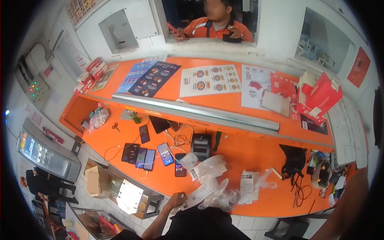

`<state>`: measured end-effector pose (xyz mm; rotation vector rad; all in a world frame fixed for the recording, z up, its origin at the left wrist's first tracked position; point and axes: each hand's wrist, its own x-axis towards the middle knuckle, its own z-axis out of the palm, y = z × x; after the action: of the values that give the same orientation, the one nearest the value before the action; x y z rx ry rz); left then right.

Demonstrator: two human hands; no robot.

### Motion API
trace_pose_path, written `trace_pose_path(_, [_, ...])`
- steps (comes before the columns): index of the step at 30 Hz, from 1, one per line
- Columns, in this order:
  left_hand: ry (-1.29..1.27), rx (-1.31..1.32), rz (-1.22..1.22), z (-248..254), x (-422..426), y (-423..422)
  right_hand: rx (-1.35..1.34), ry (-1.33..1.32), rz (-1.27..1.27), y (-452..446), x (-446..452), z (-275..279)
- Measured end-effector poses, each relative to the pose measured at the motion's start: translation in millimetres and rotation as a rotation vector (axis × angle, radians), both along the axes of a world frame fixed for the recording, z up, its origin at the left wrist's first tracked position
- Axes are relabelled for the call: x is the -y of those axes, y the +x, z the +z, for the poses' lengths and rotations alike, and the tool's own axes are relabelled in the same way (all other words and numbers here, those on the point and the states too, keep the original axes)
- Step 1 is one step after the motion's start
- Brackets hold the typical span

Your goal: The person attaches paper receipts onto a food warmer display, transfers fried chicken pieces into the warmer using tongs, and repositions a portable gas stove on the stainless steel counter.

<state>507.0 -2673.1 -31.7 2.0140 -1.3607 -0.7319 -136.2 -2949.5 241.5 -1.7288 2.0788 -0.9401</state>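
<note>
My left hand is at the front edge of the orange counter, its fingers closed on the end of a long printed paper receipt. Beside that receipt lie crumpled clear plastic bags and more curled paper strips. Another printed receipt rests to the right of the bags. Behind the papers stands a black receipt printer. Of my right side only the forearm shows, at the right edge of the view; the hand itself is out of sight.
Several phones and white cables lie left of the printer. Scissors are farther left. A raised shelf bears printed sheets and a red box. A person in orange stands at the window, holding a phone.
</note>
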Motion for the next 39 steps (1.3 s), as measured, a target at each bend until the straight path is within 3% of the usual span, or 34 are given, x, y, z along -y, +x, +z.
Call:
trace_pose_path(4, [0.223,-0.128,0.091,3,-5,-8,-0.027,-0.186,0.017,-9,12,47])
trace_pose_path(8, [0.065,0.011,0.057,8,-5,5,-0.026,-0.374,0.065,1,42,81])
trace_pose_path(10, [0.113,0.021,0.085,15,-4,13,-0.026,-0.442,0.094,10,56,100])
trace_pose_path(13, [0.203,-0.144,0.125,33,6,9,-0.049,-0.505,0.120,16,70,126])
trace_pose_path(16, [0.092,-0.027,0.086,29,9,10,-0.047,-0.547,0.145,23,81,138])
trace_pose_path(24, [0.221,-0.159,0.095,18,10,-1,-0.043,-0.609,0.226,43,91,152])
trace_pose_path(25, [0.085,-0.071,0.110,14,14,-2,-0.027,-0.612,0.249,48,90,148])
trace_pose_path(27, [-0.207,0.063,0.099,-4,17,-1,0.024,-0.595,0.335,63,83,134])
trace_pose_path(29, [-0.111,-0.041,0.123,10,21,-1,0.104,-0.496,0.490,82,72,98])
trace_pose_path(30, [-0.097,0.002,0.135,-17,14,6,0.158,-0.404,0.581,89,67,67])
trace_pose_path(31, [-0.112,-0.007,0.146,-10,15,5,0.209,-0.233,0.690,95,63,26])
trace_pose_path(33, [-0.013,-0.092,0.169,-4,10,5,0.139,0.359,0.736,103,42,-70])
trace_pose_path(35, [0.011,-0.151,0.170,1,15,4,-0.155,0.970,0.504,129,20,-146])
trace_pose_path(39, [0.159,-0.180,0.175,0,5,-5,-0.208,0.829,0.407,173,-21,-217])
